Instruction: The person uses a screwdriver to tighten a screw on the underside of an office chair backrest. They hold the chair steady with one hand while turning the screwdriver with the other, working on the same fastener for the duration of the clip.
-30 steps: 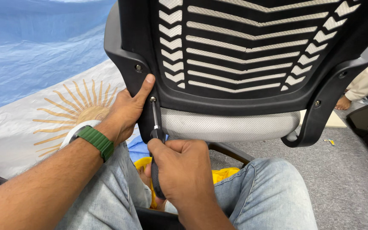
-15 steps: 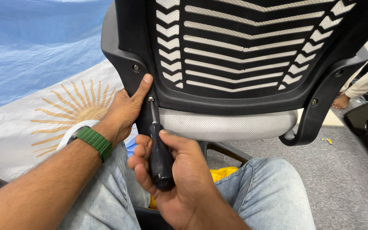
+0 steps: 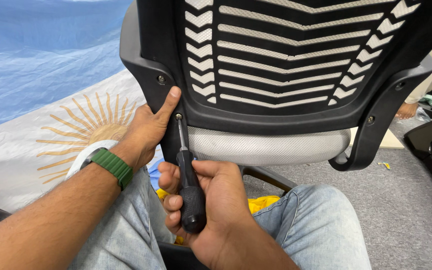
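while the right hand (image 3: 211, 200) wraps its fingers (image 3: 173, 202) tight around the black ribbed handle of a screwdriver (image 3: 190, 187), the metal shaft runs up and slightly left to a screw (image 3: 178, 116) set in the lower left corner of the black chair back (image 3: 296, 55), and the tip sits in the screw head. the left hand (image 3: 146, 130) rests against the chair frame just left of that screw, thumb stretched up along the edge beside it, the other fingers curled behind the frame and out of sight, so how firmly they grip cannot be told. a green band (image 3: 112, 167) circles the left wrist. a second screw (image 3: 161, 78) shows higher up on the left armrest bracket (image 3: 136, 55), and two more sit on the right armrest bracket (image 3: 381, 115). below the slatted back lies the grey mesh seat (image 3: 271, 145). the person's knees in light blue jeans (image 3: 311, 225) frame the lower view, with a bit of yellow cloth (image 3: 263, 202) between them. a blue and white cloth with a golden sun (image 3: 83, 132) spreads on the left, and grey carpet (image 3: 411, 210) covers the floor on the right
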